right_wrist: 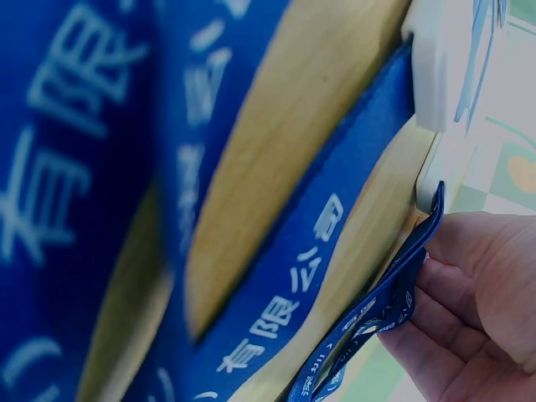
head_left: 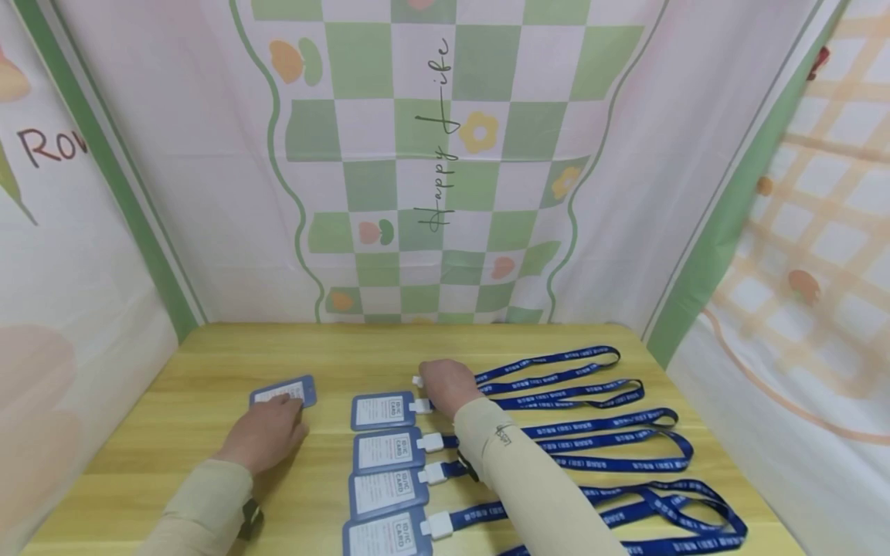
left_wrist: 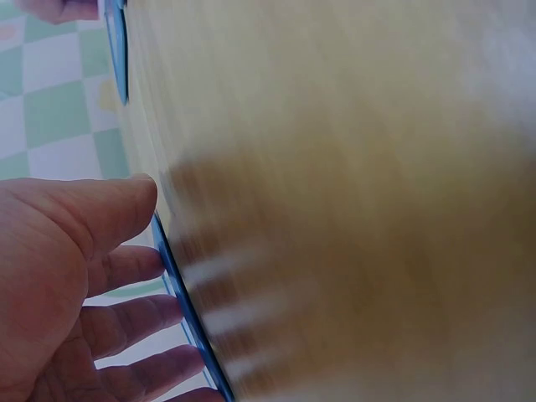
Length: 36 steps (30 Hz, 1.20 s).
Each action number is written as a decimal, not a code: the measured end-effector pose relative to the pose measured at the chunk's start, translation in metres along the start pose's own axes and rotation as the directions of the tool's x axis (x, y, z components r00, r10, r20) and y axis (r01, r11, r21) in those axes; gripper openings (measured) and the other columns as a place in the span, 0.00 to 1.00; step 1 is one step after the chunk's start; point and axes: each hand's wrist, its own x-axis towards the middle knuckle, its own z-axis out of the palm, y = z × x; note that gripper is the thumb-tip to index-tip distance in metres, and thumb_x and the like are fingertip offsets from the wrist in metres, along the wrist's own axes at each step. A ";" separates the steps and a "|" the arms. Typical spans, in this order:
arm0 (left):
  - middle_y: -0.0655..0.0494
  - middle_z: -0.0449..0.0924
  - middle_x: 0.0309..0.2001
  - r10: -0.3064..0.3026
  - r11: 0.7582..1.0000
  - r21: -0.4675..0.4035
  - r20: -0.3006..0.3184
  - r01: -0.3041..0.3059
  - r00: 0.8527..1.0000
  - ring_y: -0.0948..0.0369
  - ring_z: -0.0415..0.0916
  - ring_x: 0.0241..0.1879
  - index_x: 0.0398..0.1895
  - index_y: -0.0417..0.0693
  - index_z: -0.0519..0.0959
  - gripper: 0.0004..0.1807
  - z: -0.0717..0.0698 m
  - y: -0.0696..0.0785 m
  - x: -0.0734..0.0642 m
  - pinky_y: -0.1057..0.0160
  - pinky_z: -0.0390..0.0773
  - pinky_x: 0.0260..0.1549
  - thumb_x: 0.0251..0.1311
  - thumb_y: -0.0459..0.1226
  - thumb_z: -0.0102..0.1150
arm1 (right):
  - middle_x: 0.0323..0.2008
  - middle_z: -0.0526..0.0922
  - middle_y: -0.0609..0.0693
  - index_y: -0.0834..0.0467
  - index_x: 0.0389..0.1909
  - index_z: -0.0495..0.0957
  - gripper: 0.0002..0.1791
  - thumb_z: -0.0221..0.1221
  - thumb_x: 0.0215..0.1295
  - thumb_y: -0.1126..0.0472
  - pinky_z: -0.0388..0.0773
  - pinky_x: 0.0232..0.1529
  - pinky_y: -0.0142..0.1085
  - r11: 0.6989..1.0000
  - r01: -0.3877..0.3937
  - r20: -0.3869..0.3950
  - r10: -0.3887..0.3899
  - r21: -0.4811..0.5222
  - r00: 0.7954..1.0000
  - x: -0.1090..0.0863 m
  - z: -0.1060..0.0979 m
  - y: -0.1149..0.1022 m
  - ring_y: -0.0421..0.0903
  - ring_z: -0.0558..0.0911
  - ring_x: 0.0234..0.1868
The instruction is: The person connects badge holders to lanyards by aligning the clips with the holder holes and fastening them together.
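Note:
At the table's left lies a loose blue ID card holder (head_left: 309, 390) with a white printed card. My left hand (head_left: 267, 432) rests on it with fingers fairly straight; in the left wrist view they touch the holder's blue edge (left_wrist: 191, 314). Farther right, my right hand (head_left: 448, 386) grips a dark blue lanyard (head_left: 549, 378) close to its white clip (head_left: 417, 381), which pokes out left of the fingers. In the right wrist view the fingers pinch the folded strap (right_wrist: 394, 293) beside the clip. No holder shows on this clip.
Several blue card holders (head_left: 382, 411) lie in a column at the middle of the wooden table (head_left: 292, 502), joined by white clips (head_left: 431, 442) to blue lanyards (head_left: 619, 442) looped toward the right. My right forearm crosses over those straps. A patterned cloth (head_left: 424, 177) hangs behind the table.

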 end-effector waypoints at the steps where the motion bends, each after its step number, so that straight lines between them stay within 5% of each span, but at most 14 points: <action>1: 0.28 0.77 0.62 0.000 1.000 0.001 0.001 0.000 1.000 0.31 0.76 0.61 0.61 0.31 0.77 0.25 0.000 0.000 0.000 0.31 0.76 0.62 0.69 0.41 0.60 | 0.34 0.86 0.49 0.52 0.35 0.80 0.05 0.60 0.74 0.63 0.88 0.41 0.41 1.000 -0.001 0.002 0.001 -0.001 1.000 0.000 0.000 0.000 0.47 0.86 0.38; 36: 0.30 0.78 0.61 -0.004 1.000 0.014 0.010 0.004 1.000 0.32 0.77 0.60 0.59 0.32 0.79 0.23 0.001 0.011 0.007 0.32 0.77 0.62 0.68 0.40 0.60 | 0.34 0.86 0.49 0.52 0.36 0.81 0.05 0.59 0.75 0.63 0.88 0.42 0.41 1.000 0.009 -0.004 -0.009 0.019 1.000 0.000 0.001 0.002 0.47 0.86 0.39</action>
